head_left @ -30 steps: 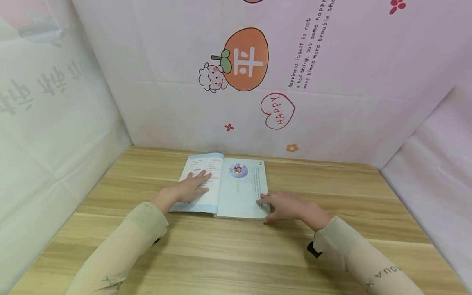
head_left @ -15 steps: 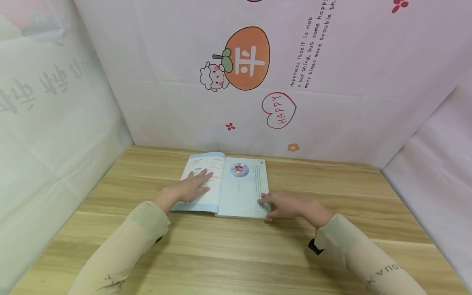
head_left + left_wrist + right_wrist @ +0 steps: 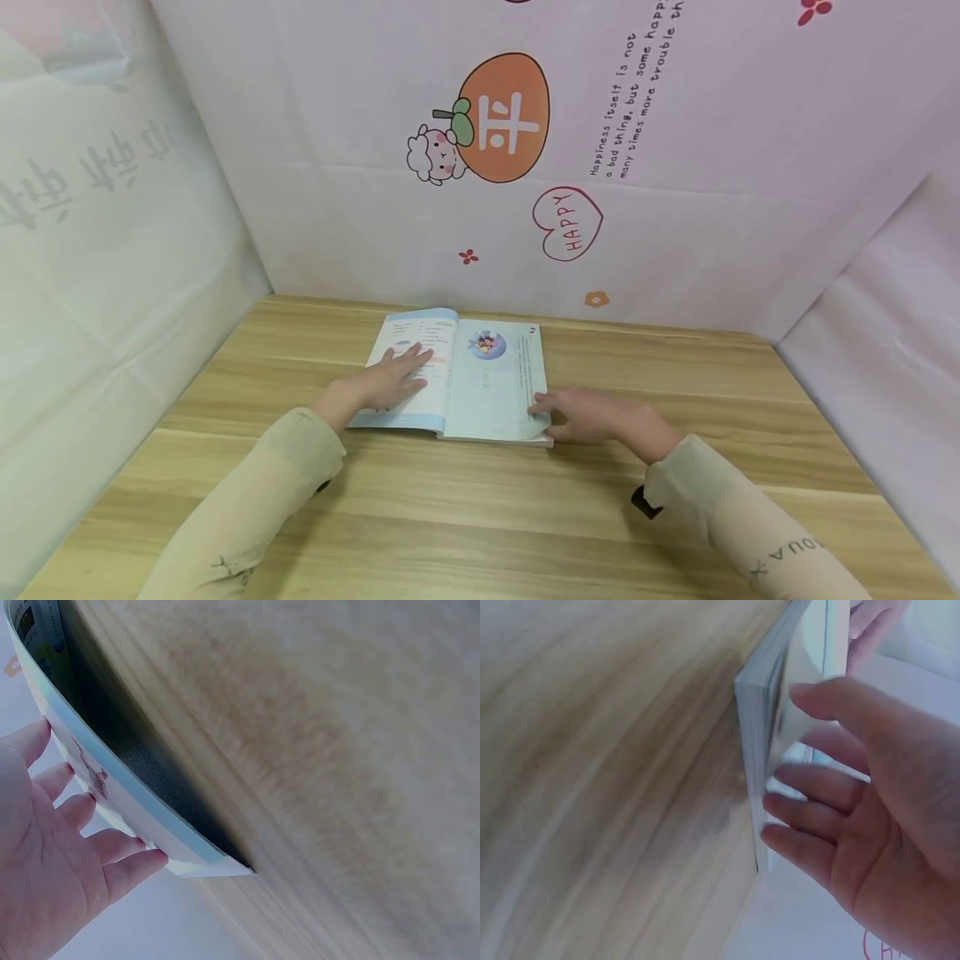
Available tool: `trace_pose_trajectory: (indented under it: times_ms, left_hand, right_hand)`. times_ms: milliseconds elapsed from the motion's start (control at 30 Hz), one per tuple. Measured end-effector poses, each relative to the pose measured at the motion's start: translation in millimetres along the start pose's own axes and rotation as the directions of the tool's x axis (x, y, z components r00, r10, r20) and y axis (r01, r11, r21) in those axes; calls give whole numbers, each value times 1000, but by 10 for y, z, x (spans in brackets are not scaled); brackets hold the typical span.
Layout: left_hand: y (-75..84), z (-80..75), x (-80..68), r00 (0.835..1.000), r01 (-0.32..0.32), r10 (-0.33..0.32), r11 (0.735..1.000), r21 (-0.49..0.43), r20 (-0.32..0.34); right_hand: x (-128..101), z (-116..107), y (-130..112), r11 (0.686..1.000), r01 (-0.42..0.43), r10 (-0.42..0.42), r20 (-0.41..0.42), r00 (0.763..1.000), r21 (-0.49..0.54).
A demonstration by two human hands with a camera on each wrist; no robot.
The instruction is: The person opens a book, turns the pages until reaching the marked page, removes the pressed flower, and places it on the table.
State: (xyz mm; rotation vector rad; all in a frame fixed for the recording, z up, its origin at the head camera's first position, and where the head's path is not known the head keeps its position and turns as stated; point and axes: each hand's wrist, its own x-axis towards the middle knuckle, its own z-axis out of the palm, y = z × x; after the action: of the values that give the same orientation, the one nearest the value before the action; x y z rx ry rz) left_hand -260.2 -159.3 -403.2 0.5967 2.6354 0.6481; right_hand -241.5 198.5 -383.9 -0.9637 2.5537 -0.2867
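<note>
An open picture book (image 3: 480,383) lies flat on the wooden table (image 3: 480,517), near the back wall. My left hand (image 3: 388,383) rests palm down on the left page with its fingers straight. In the left wrist view this left hand (image 3: 52,855) sits against the book's blue-edged cover (image 3: 120,787). My right hand (image 3: 587,414) lies at the book's lower right corner, fingertips touching the edge of the right page. In the right wrist view the right hand's fingers (image 3: 810,787) and thumb press lightly against the page stack (image 3: 754,742), and no page is clearly gripped.
Pink printed sheets wall the table in at the back (image 3: 525,167), left (image 3: 112,250) and right (image 3: 885,333). Bare wood stretches in front of the book and to both sides of it.
My right hand has shifted slightly along the book's right edge toward its lower corner. The left hand and the book have stayed in place.
</note>
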Motion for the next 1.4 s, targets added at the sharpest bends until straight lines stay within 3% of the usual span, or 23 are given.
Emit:
trace_pose_trajectory:
  times_ms: [267,567,833,1033,1400]
  left_hand:
    - [-28,11,31,1000,-9,9,1000,7,-4]
    - [-20,5,33,1000,-26,26,1000,12,-9]
    - [-12,0,31,1000,-12,13,1000,22,-8]
    - [7,-3,10,1000,-7,7,1000,12,-3]
    - [16,6,9,1000,1,-1,1000,-2,2]
  right_hand:
    - [23,38,-11,995,-98,101,-196,975,24]
    - [90,105,-18,996,-69,84,-327,941,56]
    - [124,86,-94,983,-76,129,-340,932,167]
    - [166,93,-121,979,-85,145,-333,932,188]
    - [222,91,-194,953,-10,131,-380,916,304]
